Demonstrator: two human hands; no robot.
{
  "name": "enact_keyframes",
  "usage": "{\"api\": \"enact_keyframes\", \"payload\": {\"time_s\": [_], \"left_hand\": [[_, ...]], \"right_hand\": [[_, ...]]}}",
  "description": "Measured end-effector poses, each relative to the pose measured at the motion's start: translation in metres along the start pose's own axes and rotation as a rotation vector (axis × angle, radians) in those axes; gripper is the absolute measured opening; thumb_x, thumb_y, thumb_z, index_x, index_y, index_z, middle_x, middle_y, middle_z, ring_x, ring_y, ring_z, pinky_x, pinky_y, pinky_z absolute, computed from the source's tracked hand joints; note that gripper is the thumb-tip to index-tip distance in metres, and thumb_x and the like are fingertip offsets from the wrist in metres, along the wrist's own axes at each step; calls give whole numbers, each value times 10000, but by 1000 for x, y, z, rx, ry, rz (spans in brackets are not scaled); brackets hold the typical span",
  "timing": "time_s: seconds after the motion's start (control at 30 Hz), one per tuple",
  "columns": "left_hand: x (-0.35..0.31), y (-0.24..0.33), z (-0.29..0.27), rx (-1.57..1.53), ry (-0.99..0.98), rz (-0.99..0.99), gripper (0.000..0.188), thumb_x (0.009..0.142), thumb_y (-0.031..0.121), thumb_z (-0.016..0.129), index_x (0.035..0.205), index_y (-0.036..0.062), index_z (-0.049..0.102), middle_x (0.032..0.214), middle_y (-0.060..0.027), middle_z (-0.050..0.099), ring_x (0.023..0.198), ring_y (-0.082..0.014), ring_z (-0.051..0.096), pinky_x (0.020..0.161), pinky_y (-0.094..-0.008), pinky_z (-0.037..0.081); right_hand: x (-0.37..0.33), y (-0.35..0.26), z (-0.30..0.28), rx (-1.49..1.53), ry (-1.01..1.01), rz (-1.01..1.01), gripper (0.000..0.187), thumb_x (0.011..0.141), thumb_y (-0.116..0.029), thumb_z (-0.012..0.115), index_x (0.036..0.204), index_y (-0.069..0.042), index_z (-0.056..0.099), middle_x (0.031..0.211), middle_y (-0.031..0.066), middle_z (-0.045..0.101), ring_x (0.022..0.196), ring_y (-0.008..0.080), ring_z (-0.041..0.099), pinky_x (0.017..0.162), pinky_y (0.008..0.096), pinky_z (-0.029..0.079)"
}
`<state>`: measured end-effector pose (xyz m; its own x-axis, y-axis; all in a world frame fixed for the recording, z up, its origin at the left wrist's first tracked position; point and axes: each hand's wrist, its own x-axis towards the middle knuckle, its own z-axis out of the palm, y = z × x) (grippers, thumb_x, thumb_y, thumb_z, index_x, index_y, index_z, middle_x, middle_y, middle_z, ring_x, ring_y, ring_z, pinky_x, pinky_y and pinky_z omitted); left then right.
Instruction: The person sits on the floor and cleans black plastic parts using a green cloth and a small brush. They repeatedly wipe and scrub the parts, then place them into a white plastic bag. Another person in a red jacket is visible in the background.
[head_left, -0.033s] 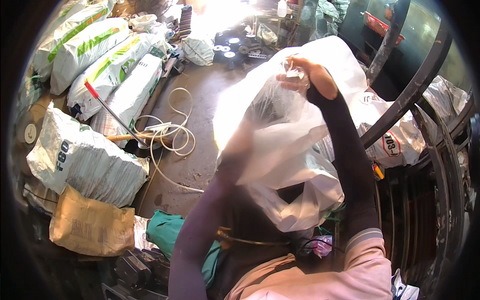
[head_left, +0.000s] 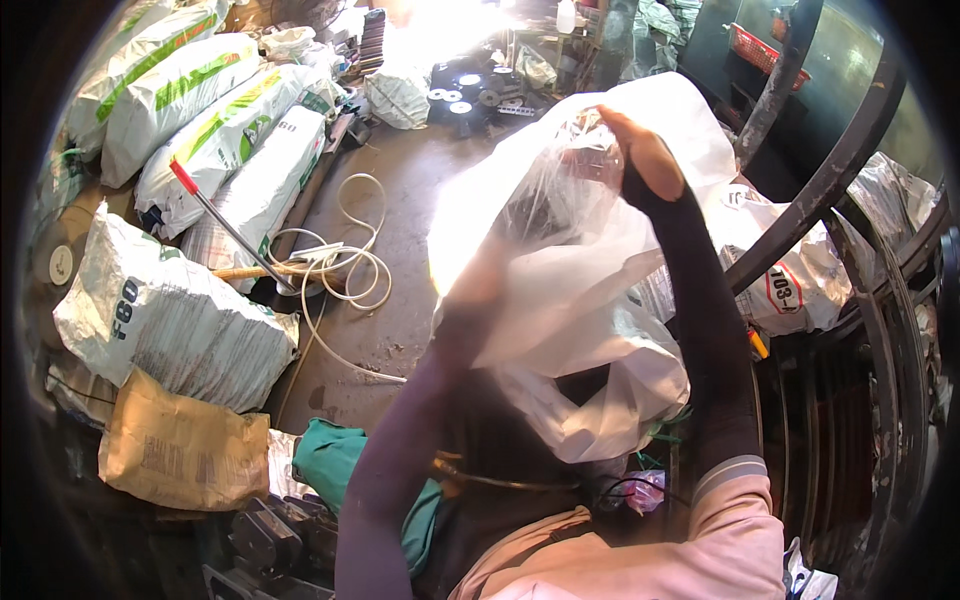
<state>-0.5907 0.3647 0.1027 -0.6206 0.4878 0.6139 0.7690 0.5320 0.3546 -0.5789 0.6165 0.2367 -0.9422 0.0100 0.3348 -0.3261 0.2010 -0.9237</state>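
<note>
A large white, partly see-through plastic bag [head_left: 560, 290] is spread in front of me, bright with glare. My right hand [head_left: 650, 160] is at its upper part, fingers bent over and gripping the thin crinkled film; the fingertips are partly covered by it. My left hand [head_left: 482, 275] lies against the left side of the bag, washed out by light and film, so its fingers cannot be made out. Dark sleeves cover both forearms. Lower down, the bag hangs in folds around a dark opening [head_left: 582, 385].
Stacked white sacks [head_left: 180, 90] lie at the left, near a coiled pale hose [head_left: 345, 270] and a red-handled stick [head_left: 220, 220]. A brown paper sack [head_left: 185, 445] and green cloth [head_left: 330, 450] are nearer. Curved dark metal bars [head_left: 830, 190] stand at the right beside another printed sack [head_left: 785, 270].
My right hand has shifted slightly to the right and downward, and its fingers are more covered by the film. My left arm looks nearly the same.
</note>
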Motion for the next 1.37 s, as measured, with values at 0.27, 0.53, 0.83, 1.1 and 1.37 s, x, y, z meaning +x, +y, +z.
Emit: {"api": "enact_keyframes", "payload": {"time_s": [0.27, 0.53, 0.83, 1.1, 1.37], "left_hand": [[18, 5, -45, 98, 55, 21, 301, 773, 26, 564, 1069, 46, 621, 823, -116, 653, 824, -324, 675, 736, -409, 536], [26, 5, -69, -70, 85, 9, 191, 816, 48, 614, 1004, 32, 642, 819, -156, 667, 782, -353, 670, 708, -445, 530], [57, -10, -137, -133, 253, -49, 27, 835, 77, 610, 852, 57, 620, 756, -159, 663, 770, -368, 664, 691, -475, 507], [105, -85, -237, 6, 317, -336, 189, 774, 157, 607, 842, 23, 722, 826, -238, 696, 849, -394, 700, 792, -420, 568], [28, -252, -368, 43, 162, -657, 240, 705, 294, 753, 879, 128, 749, 866, -82, 755, 793, -229, 726, 864, -316, 565]], "right_hand": [[-53, 51, -18, 319, -164, 141, 422, 1001, -214, 551, 1317, 61, 505, 1229, 175, 619, 1087, 259, 634, 946, 383, 522], [-62, 79, 3, -301, -130, 99, 202, 878, -116, 694, 1051, -19, 655, 1056, 110, 668, 862, 150, 649, 706, 322, 535], [-51, -8, -47, -432, -14, -116, 175, 909, -46, 578, 1045, 35, 654, 869, 57, 687, 723, 117, 596, 666, 275, 473], [42, -81, -34, -206, 200, -75, 233, 989, -188, 588, 1126, 0, 595, 750, -23, 535, 619, 42, 469, 551, 204, 357], [136, -88, 168, 3, -27, -38, 374, 945, -302, 680, 1255, -100, 626, 769, -8, 619, 675, 44, 595, 582, 173, 451]]}}
